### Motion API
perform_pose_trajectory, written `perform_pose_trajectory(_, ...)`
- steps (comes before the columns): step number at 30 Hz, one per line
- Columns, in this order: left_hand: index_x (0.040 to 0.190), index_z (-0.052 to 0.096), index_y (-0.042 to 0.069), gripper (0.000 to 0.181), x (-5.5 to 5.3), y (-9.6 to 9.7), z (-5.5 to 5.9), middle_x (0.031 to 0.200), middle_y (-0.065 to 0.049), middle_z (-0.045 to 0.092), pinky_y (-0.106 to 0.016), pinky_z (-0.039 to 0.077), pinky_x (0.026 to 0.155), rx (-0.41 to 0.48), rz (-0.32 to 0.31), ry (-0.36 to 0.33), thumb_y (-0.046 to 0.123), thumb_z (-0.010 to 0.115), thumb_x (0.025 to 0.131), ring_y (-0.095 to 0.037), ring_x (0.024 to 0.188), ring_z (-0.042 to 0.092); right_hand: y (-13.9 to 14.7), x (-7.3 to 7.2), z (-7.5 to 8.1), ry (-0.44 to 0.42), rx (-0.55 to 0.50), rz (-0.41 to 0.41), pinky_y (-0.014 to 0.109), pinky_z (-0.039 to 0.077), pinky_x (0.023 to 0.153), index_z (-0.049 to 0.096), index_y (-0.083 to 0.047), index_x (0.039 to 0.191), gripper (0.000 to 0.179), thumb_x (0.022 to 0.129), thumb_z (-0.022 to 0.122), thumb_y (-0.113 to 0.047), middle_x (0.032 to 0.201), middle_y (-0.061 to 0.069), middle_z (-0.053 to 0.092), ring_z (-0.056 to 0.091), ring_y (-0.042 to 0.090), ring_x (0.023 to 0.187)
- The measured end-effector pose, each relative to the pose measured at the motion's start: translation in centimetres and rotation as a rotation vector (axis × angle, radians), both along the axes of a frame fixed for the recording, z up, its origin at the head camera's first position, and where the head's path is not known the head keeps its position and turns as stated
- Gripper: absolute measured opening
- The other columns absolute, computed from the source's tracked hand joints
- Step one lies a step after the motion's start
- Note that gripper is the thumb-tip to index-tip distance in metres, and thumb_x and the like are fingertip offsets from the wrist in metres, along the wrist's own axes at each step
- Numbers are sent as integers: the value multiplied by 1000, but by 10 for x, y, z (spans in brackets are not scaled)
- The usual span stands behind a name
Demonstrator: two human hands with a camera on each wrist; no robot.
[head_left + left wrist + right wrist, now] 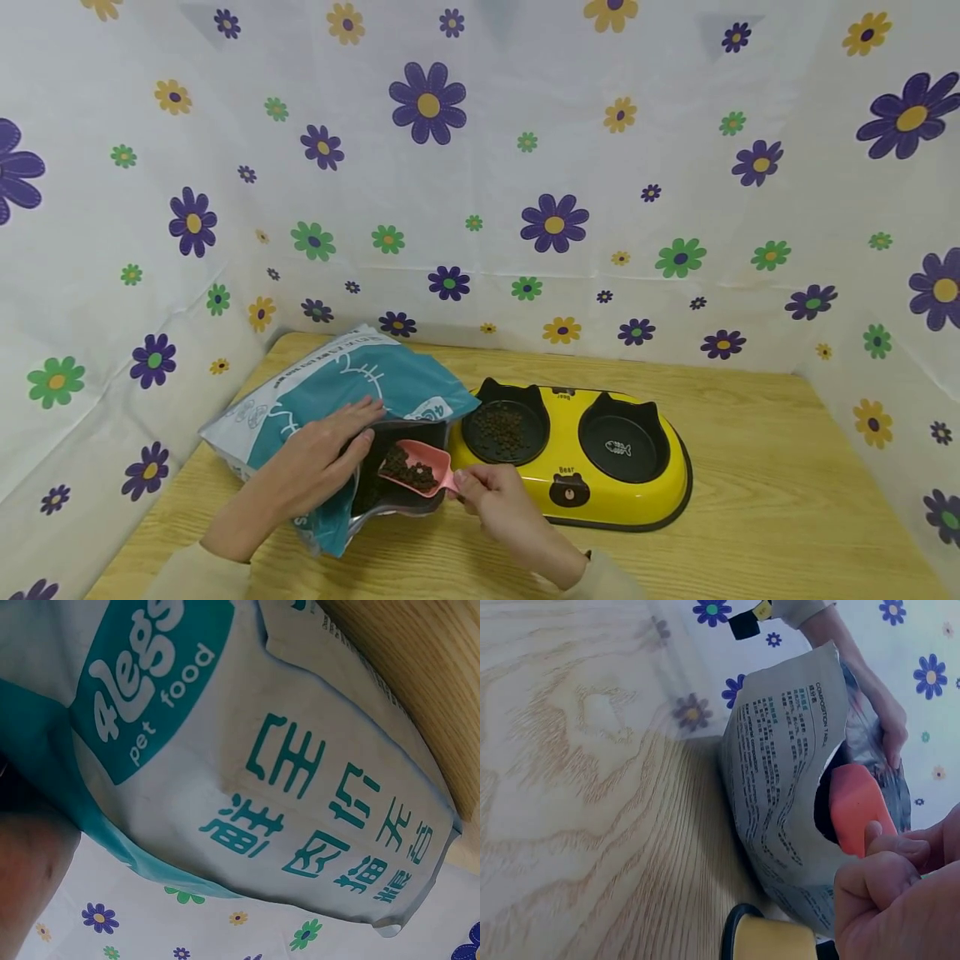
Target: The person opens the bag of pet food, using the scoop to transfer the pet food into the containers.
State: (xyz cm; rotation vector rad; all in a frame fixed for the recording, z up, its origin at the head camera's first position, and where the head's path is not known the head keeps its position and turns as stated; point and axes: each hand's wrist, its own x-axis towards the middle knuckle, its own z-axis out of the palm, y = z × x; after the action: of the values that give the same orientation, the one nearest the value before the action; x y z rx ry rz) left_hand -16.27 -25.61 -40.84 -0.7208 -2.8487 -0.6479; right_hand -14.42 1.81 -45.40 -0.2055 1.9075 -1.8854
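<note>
My right hand (pixel 498 504) pinches the handle of a pink scoop (pixel 435 457) with brown kibble (pixel 411 472) in it. The scoop lies within the open mouth of a teal and white pet food bag (pixel 307 383). From the right wrist side, the scoop's pink underside (pixel 859 806) shows against the bag's dark opening. My left hand (pixel 318 454) holds the bag by the edge of its mouth, thumb beside the opening and fingers over the teal panel. The bag leans on its side, its printed face (pixel 225 772) filling the left wrist view.
Right of the bag stands a yellow double pet feeder (pixel 558 500). Its left black bowl (pixel 517 400) has some kibble in it; the right bowl (pixel 622 425) shows a fish-bone print. Flower-patterned sheets (pixel 480 167) enclose the wooden table (pixel 765 483) at the back and sides.
</note>
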Motion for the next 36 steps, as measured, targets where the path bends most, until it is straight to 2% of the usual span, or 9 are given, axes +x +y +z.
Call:
perform_pose_trajectory(9,146,57,5,41,-1,-1,1,153,-14,54,-61,43,113,-1,-4,6,22,48,109,-37,145,47,24,0,2,-16,-72,38,19,22,42,63,15,113,38,108,51,-20,62,-4,39,21,9,45)
perform_pose_trajectory(14,145,57,5,41,-2,-2,1,152,-14,55,-60,44,113,-2,-11,14,22,47,110,-38,145,48,43,2,3,-30,-93,53,18,22,42,62,14,112,39,109,49,-22,60,-6,37,19,8,45)
perform_pose_trajectory(18,145,57,5,41,-2,-2,0,152,-15,55,-60,44,113,3,-15,9,21,47,109,-38,145,47,61,3,8,-16,-60,30,18,22,43,63,11,107,37,109,51,-24,62,-5,37,21,8,46)
perform_pose_trajectory(22,145,57,5,41,-1,-2,-1,152,-15,55,-60,44,113,4,-13,6,21,48,109,-37,145,47,79,0,14,59,39,-39,18,24,44,64,10,106,35,108,52,-22,61,-4,37,25,8,45)
perform_pose_trajectory(25,145,57,5,40,-1,-2,0,152,-14,55,-60,44,113,5,-9,6,21,48,109,-37,145,48,88,-6,17,140,152,-125,18,30,46,66,9,107,31,108,51,-18,61,-2,37,31,9,49)
perform_pose_trajectory(30,146,57,5,41,-1,-3,0,152,-14,55,-60,44,113,4,-11,-2,22,46,110,-37,145,47,95,-15,17,247,366,-269,21,37,51,73,2,108,25,106,55,-15,64,2,47,44,12,59)
perform_pose_trajectory(33,146,57,5,42,-1,-3,0,153,-14,54,-60,44,113,6,-13,-4,24,45,110,-37,145,47,97,-19,15,307,456,-312,22,33,50,75,0,107,23,105,58,-15,65,3,51,45,14,61)
perform_pose_trajectory(36,146,57,6,42,-1,-3,-1,153,-14,54,-60,44,113,6,-13,-1,24,45,110,-37,145,47,96,-23,12,356,489,-323,22,32,50,75,0,106,21,104,60,-14,65,2,51,45,14,59)
